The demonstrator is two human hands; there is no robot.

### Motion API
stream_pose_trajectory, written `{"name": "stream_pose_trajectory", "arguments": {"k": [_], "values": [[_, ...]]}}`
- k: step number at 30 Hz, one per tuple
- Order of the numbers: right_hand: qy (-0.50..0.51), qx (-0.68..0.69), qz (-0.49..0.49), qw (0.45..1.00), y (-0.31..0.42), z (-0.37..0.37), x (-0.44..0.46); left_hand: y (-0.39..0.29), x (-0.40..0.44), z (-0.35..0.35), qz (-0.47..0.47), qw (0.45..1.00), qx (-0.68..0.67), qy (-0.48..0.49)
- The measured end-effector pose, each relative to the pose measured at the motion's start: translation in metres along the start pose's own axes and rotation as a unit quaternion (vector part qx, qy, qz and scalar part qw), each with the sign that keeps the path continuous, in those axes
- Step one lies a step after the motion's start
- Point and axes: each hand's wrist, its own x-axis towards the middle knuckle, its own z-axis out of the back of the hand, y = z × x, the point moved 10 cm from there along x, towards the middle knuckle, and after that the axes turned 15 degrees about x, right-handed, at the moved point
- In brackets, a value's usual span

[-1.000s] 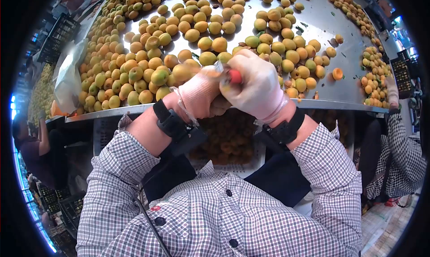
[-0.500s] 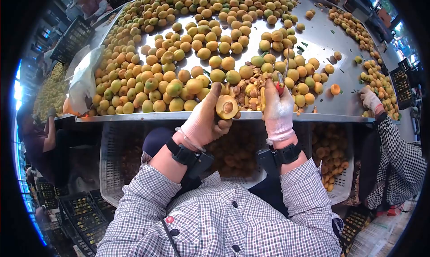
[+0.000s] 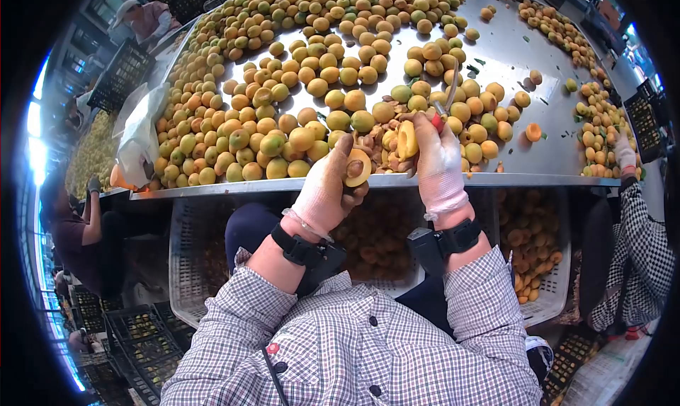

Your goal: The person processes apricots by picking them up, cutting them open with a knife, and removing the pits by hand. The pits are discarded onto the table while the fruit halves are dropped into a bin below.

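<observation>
**Left hand (image 3: 326, 183) and right hand (image 3: 435, 155) held up at the near edge of a fruit-covered desk (image 3: 524, 157)**

Both hands wear pale gloves, stained brown at the thumbs. The left grip is grasping a stone-bearing half (image 3: 358, 167) of an apricot, its cut face and brown stone in view. The right grip is grasping a second half (image 3: 407, 140), stood upright between thumb and fingers, together with a red-handled knife (image 3: 438, 123) whose blade points toward the far edge. The two halves are near each other but apart, around the middle of the near edge.

Just beyond the hands lies a heap of stones and scraps (image 3: 389, 138). Whole apricots (image 3: 283, 70), yellow, orange and greenish, crowd the left side and far edge. A loose cut half (image 3: 533, 132) lies on bare metal toward the near right corner, where a co-worker's gloved hand (image 3: 623, 156) is among more fruit. A white plastic bag (image 3: 138, 147) hangs by the near left corner. Below the near edge, a white basket (image 3: 549, 303) holds orange fruit pieces.
</observation>
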Motion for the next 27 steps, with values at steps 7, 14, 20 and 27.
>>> {"name": "stream_pose_trajectory", "arguments": {"k": [7,14,20,27], "values": [[0.159,-0.11,-0.084,0.978,-0.011,-0.031,-0.032,-0.002,0.004,0.023,-0.078,0.992,0.09,-0.028],[0.072,0.209,-0.047,0.974,0.021,-0.042,-0.027,0.004,-0.008,-0.002,-0.025,0.999,0.027,0.008],[0.052,0.28,-0.032,0.958,0.017,-0.042,-0.027,0.004,-0.003,-0.008,-0.151,0.967,0.205,-0.02],[-0.038,0.236,-0.012,0.971,0.018,-0.038,-0.033,0.008,-0.012,-0.03,-0.054,0.991,0.123,0.0]]}}
